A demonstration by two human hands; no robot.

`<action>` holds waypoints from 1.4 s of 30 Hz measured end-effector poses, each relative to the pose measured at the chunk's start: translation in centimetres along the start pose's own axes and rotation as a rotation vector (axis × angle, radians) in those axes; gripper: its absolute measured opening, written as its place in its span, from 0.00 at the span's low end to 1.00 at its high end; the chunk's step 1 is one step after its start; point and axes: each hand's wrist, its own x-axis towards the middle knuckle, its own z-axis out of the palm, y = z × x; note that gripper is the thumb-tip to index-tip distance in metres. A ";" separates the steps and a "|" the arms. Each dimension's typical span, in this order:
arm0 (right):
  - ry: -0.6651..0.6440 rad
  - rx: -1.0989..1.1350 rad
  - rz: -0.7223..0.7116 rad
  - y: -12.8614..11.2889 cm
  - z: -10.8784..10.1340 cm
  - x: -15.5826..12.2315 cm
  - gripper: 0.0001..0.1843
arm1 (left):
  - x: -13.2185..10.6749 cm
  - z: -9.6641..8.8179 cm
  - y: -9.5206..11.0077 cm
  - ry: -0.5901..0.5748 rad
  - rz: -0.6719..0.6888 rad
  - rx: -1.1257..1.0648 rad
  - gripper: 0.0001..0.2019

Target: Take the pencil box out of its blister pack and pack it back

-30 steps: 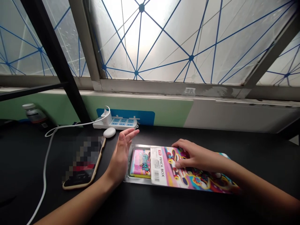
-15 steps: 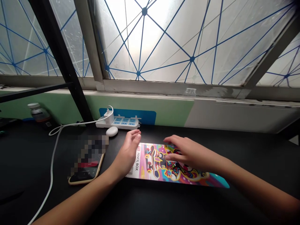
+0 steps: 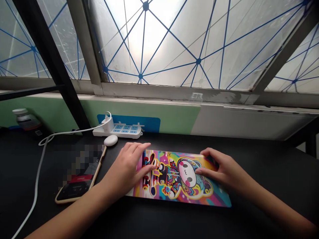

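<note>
A flat pencil box package with a bright cartoon print lies on the black desk in front of me. My left hand rests on its left end, fingers stretched flat, thumb on the printed face. My right hand grips the right end, fingers curled over the far edge and thumb pressing on the cartoon face. Both hands hold the package flat on the desk.
A phone lies left of the package. Behind it sit a white earbud case and a white power strip with a charger and cable. A small bottle stands far left. A windowsill runs along the back.
The printed sleeve slid left over the inner box until it was covered. My left hand turned from edge-on to flat on the left end. My right hand moved to the right end.
</note>
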 end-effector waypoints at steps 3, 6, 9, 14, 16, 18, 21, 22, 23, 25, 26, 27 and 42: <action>0.244 -0.011 -0.197 -0.3 -0.1 -0.9 0.19 | 0.1 -1.0 0.6 0.170 0.166 0.108 0.19; 0.332 -0.011 -0.386 -1.0 -0.2 -1.8 0.12 | 0.1 -1.9 1.3 0.248 0.251 0.173 0.04; 0.268 -0.092 -0.494 -1.6 -0.2 -2.2 0.10 | -0.1 -2.2 1.4 0.179 0.277 0.254 0.05; 0.033 -0.140 -0.434 -1.8 0.5 -2.1 0.25 | -0.4 -1.5 1.2 -0.126 0.303 0.240 0.06; -0.101 -0.147 -0.395 -1.7 0.8 -2.2 0.41 | -0.4 -1.3 1.5 -0.226 0.278 0.188 0.08; -0.203 -0.172 -0.368 -1.6 0.9 -2.2 0.48 | -0.3 -1.2 1.7 -0.268 0.233 0.153 0.18; -0.280 -0.166 -0.335 -1.6 0.7 -2.3 0.49 | -0.2 -0.8 1.5 -0.271 0.165 0.162 0.28; -0.303 -0.158 -0.328 -1.6 0.5 -2.3 0.47 | -0.3 -0.7 1.3 -0.273 0.131 0.183 0.30; -0.323 -0.150 -0.325 -1.7 0.3 -2.3 0.45 | -0.3 -0.5 0.9 -0.284 0.094 0.204 0.32; -0.345 -0.145 -0.319 -1.7 0.2 -2.2 0.41 | -0.4 -0.1 0.2 -0.312 0.021 0.215 0.35; -0.343 -0.151 -0.314 -1.7 0.2 -2.2 0.39 | -0.5 0.0 -0.1 -0.321 0.003 0.197 0.36; -0.331 -0.160 -0.309 -1.6 0.2 -2.1 0.37 | -0.5 0.1 -0.4 -0.321 -0.005 0.167 0.36; 0.090 -0.025 -0.196 1.6 0.7 0.0 0.37 | -0.7 0.3 1.3 0.000 0.218 0.294 0.49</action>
